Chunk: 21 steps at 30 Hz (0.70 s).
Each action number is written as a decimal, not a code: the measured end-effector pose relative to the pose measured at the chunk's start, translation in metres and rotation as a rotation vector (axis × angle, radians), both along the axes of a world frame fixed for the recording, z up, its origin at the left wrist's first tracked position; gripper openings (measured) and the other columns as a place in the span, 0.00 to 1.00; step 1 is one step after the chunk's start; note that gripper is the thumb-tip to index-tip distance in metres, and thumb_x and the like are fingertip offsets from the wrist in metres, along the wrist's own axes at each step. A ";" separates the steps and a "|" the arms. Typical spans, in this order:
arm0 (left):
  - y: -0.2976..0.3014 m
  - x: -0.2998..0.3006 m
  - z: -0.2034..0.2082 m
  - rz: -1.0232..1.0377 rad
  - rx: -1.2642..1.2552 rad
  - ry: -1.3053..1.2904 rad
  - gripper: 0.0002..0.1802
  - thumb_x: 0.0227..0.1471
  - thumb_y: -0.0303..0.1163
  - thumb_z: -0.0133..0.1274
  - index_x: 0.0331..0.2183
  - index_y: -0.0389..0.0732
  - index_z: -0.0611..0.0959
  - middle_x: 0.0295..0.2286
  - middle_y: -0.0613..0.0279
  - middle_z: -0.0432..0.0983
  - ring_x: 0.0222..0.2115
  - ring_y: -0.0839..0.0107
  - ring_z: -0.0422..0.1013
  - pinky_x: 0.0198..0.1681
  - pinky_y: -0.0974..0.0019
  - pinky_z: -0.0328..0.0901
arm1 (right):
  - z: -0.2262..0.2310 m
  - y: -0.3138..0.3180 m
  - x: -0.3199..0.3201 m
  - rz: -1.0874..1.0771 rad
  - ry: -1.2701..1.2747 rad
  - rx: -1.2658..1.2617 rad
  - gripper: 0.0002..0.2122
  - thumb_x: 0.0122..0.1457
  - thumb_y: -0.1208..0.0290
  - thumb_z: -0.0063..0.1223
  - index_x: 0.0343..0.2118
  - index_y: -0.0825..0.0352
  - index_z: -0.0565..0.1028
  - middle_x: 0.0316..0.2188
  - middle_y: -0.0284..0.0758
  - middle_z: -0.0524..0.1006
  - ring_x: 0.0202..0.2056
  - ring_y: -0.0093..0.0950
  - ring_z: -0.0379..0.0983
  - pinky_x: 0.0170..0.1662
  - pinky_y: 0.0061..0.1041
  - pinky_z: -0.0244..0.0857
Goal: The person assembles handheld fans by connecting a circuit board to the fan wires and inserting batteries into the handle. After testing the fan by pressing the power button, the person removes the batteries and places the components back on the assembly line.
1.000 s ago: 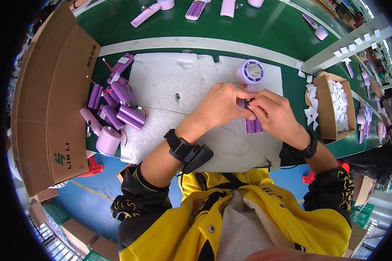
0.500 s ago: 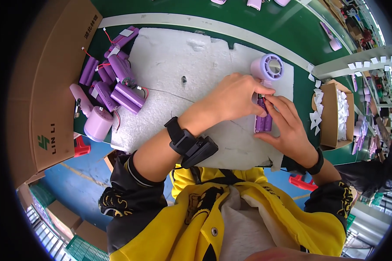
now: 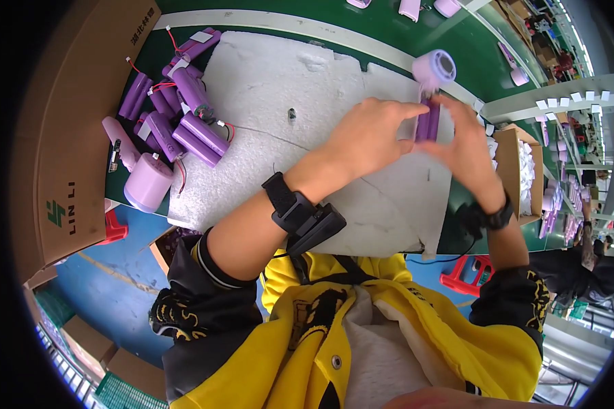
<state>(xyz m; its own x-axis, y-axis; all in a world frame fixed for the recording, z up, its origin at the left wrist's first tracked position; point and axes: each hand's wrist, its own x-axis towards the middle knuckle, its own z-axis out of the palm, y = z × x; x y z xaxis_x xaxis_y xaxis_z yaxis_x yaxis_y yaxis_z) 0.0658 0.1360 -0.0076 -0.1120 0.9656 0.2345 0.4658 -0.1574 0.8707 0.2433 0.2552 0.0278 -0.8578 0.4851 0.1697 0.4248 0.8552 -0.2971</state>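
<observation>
A pale lilac handheld fan point(image 3: 431, 70), its round head pointing away from me, is between my two hands over the far right of a white foam sheet point(image 3: 266, 88). Purple battery cells point(image 3: 427, 124) show in its uncovered handle. My left hand point(image 3: 368, 136) meets the handle from the left, index finger near the neck and thumb by the lower end. On the other side, my right hand point(image 3: 467, 146) curves around it, fingertips near the neck and thumb at the bottom. Both hands are slightly blurred, so exact contact is hard to see.
Purple battery packs with wires point(image 3: 184, 116) are heaped left of the foam, beside a lilac fan head point(image 3: 148, 183). A tall cardboard box point(image 3: 75, 136) borders the left. At right, a small carton point(image 3: 518, 170) holds white pieces. Another person point(image 3: 583, 266) works far right.
Both hands and the fan have moved away from me and slightly right. The fingers over the battery cells have spread, so more of the cells shows.
</observation>
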 end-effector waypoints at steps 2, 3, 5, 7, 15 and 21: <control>0.003 0.000 0.005 -0.046 -0.028 0.059 0.30 0.43 0.32 0.64 0.51 0.46 0.79 0.34 0.49 0.80 0.31 0.56 0.75 0.39 0.59 0.71 | -0.004 0.050 -0.002 -0.120 -0.026 0.016 0.37 0.43 0.68 0.71 0.58 0.66 0.64 0.51 0.42 0.74 0.52 0.43 0.70 0.55 0.35 0.64; 0.003 0.000 0.008 -0.050 -0.018 0.061 0.30 0.43 0.32 0.64 0.51 0.46 0.79 0.34 0.49 0.80 0.31 0.56 0.75 0.39 0.59 0.71 | -0.005 0.080 -0.004 -0.134 -0.020 0.032 0.38 0.46 0.64 0.69 0.60 0.66 0.61 0.52 0.42 0.74 0.53 0.43 0.70 0.56 0.34 0.63; 0.003 0.000 0.009 -0.056 -0.068 0.062 0.27 0.45 0.31 0.62 0.50 0.43 0.79 0.37 0.47 0.79 0.38 0.51 0.74 0.45 0.55 0.69 | -0.007 0.136 -0.006 -0.153 -0.061 -0.008 0.39 0.51 0.56 0.65 0.61 0.67 0.58 0.52 0.42 0.75 0.53 0.41 0.71 0.56 0.32 0.62; 0.005 -0.001 0.009 -0.051 -0.085 0.062 0.26 0.45 0.31 0.61 0.49 0.42 0.79 0.38 0.46 0.79 0.42 0.48 0.74 0.48 0.53 0.69 | -0.026 0.200 0.000 -0.197 -0.064 0.010 0.38 0.53 0.53 0.63 0.62 0.66 0.59 0.51 0.41 0.76 0.52 0.40 0.72 0.56 0.31 0.62; 0.010 0.003 -0.002 -0.065 -0.031 0.064 0.22 0.47 0.31 0.60 0.47 0.41 0.81 0.40 0.46 0.79 0.43 0.49 0.74 0.49 0.53 0.69 | -0.015 0.276 -0.024 -0.446 -0.326 0.081 0.34 0.53 0.43 0.58 0.57 0.65 0.69 0.46 0.45 0.78 0.49 0.41 0.74 0.54 0.32 0.65; 0.010 0.003 -0.002 -0.052 -0.046 0.089 0.19 0.47 0.32 0.60 0.44 0.41 0.83 0.39 0.47 0.79 0.42 0.49 0.74 0.49 0.54 0.69 | -0.017 0.246 -0.091 -0.558 -0.377 0.237 0.33 0.52 0.40 0.56 0.50 0.66 0.74 0.44 0.47 0.79 0.48 0.45 0.75 0.52 0.34 0.67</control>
